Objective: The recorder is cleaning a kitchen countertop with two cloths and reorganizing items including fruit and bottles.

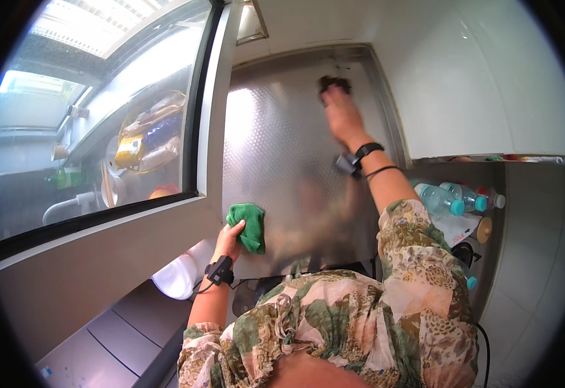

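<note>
A folded green cloth (250,228) is gripped in my left hand (231,240), thumb on top, by the near left part of a dimpled stainless-steel surface (282,160). Far up that same metal, close to its top right corner, my right hand (343,111) presses on a dark brown wad (333,85). Blur leaves it uncertain whether this is a cloth or a scrubbing pad. Some small dark bits (341,65) lie just beyond it. Both wrists carry black straps with small devices.
An open glazed window sash (209,160) juts in on the left, above a white tub (178,276). At right, plastic bottles with turquoise caps (440,199) and a wooden-lidded container (483,229) sit under a white cabinet panel (462,87). The steel has a raised rim (389,106).
</note>
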